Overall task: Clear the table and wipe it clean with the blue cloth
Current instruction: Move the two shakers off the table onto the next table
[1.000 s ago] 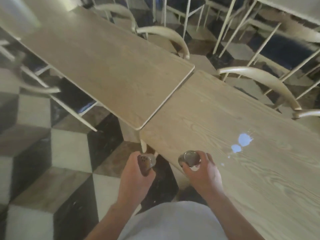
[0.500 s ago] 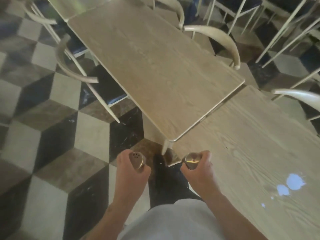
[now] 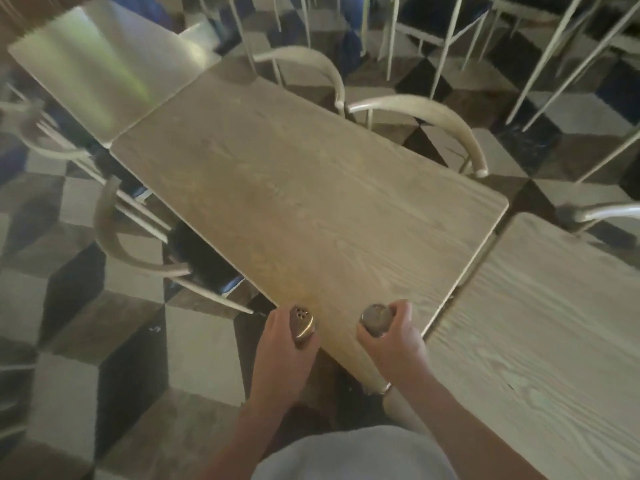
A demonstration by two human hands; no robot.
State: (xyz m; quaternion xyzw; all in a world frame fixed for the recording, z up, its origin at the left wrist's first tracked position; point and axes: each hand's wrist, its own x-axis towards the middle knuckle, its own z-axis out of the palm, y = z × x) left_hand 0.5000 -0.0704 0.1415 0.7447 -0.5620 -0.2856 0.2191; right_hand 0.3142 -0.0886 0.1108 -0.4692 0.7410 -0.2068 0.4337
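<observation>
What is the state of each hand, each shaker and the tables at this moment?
Left hand: closed around a shaker.
Right hand: closed around a shaker.
Left shaker: held, tilted, holed top visible.
Right shaker: held over the table's near corner.
Middle table: bare.
Right table: bare where visible.

The middle table has a matt, pale wood-grain top with a thin light edge band; the right table shows a lighter, bolder grain. The shaker tops look metallic — a brassy, perforated shaker and a duller steel-grey shaker. The chairs have smooth curved wooden backrests, and the checkered floor looks like polished stone — faintly glossy.
</observation>
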